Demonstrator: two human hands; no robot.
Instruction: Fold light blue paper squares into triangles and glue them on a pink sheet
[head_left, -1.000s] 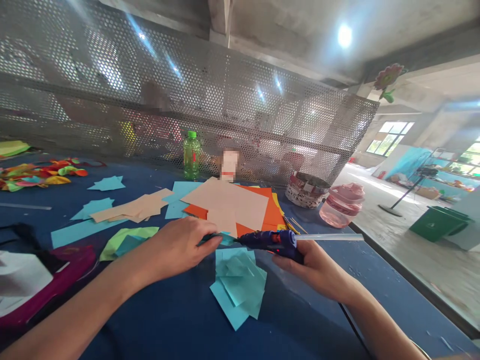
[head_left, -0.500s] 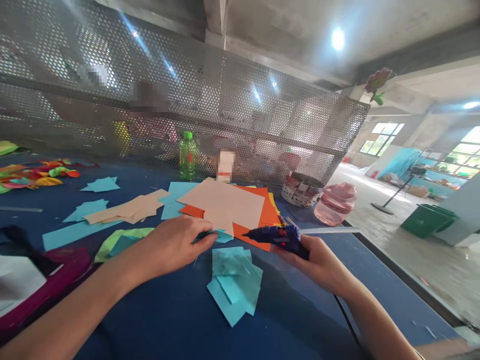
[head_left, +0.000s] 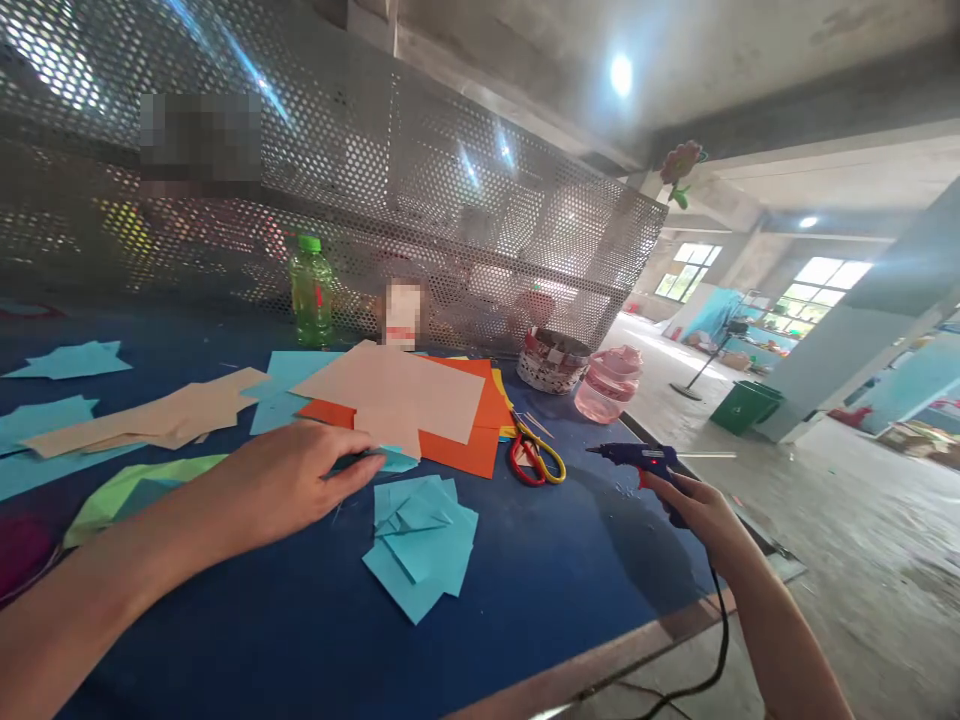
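The right hand (head_left: 696,512) has its fingers wrapped around the handle of the blue glue gun (head_left: 634,457), up by the right edge of the tabletop (head_left: 300,640). The gun looks hard and not too heavy, and the handle seems the best place to grab (the tip may be hot!). The left hand (head_left: 296,475) pinches a small blue paper (head_left: 399,460), thumb and fingers close together, well in from that edge. It's probably light and bendy, so hold its rim softly.
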